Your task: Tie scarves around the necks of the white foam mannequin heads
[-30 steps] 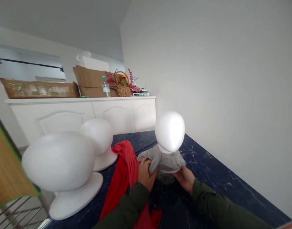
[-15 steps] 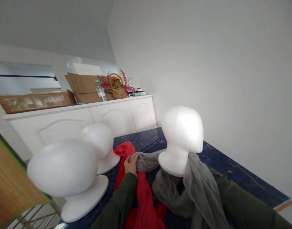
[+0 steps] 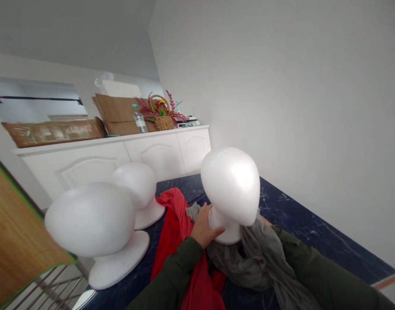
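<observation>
A white foam mannequin head (image 3: 231, 183) stands tilted in front of me. My left hand (image 3: 205, 228) grips its neck from the left, thumb in front and fingers behind. A grey scarf (image 3: 262, 254) lies bunched under and in front of the head, with one end showing behind my left hand. Only a sliver of my right hand (image 3: 266, 221) shows at the head's right side; its fingers are hidden behind the head and scarf. Beneath my left forearm a red scarf (image 3: 171, 228) is spread on the dark blue marbled table (image 3: 309, 232).
Two more white foam heads, one nearer (image 3: 90, 219) and one farther (image 3: 135, 185), stand at the left. A white cabinet (image 3: 90, 165) behind carries cardboard boxes (image 3: 119, 116), a water bottle (image 3: 139, 119) and a flower basket (image 3: 164, 122). A wall borders the table's right side.
My left hand has let go of the grey scarf's end and taken the foam head by the neck. The head has shifted left and tilted. The grey scarf sits lower around its base.
</observation>
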The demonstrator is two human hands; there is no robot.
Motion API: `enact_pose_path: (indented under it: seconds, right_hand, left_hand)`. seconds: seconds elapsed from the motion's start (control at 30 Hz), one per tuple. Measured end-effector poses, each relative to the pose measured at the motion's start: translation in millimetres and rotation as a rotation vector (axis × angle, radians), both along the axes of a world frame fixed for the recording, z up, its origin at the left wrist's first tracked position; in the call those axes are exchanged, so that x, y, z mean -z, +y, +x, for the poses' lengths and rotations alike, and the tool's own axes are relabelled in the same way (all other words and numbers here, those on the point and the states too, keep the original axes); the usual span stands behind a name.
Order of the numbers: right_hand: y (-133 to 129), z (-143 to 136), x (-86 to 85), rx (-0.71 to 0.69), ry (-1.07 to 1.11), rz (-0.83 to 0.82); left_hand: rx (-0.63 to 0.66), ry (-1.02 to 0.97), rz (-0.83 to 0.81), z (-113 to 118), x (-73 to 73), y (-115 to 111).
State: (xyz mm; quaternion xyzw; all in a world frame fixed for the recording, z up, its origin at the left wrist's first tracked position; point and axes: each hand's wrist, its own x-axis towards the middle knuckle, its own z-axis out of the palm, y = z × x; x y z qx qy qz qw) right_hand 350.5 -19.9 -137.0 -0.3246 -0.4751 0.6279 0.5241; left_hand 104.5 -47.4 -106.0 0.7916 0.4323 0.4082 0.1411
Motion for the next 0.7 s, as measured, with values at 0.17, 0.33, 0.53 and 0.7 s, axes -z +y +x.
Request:
enact_pose_path:
  seconds: [0.17,0.33,0.53,0.7]
  right_hand:
    - [-9,-18,-10.9,-0.031,-0.034,0.056]
    - [-19,-20,-28.4,-0.002,0.139,-0.047]
    - [-33,-6,-36.1,-0.185,0.152,-0.37]
    - [-56,2,-32.2,-0.293,0.188,-0.548]
  left_hand:
    - [0.015,-0.038,0.028,6,-9.6,-4]
    - [-0.086,-0.176,0.008,3,-8.4,-2]
    - [-0.12,-0.178,0.019,1,-19.6,-5]
    - [-0.197,-0.18,0.025,-19,-41.1,-19]
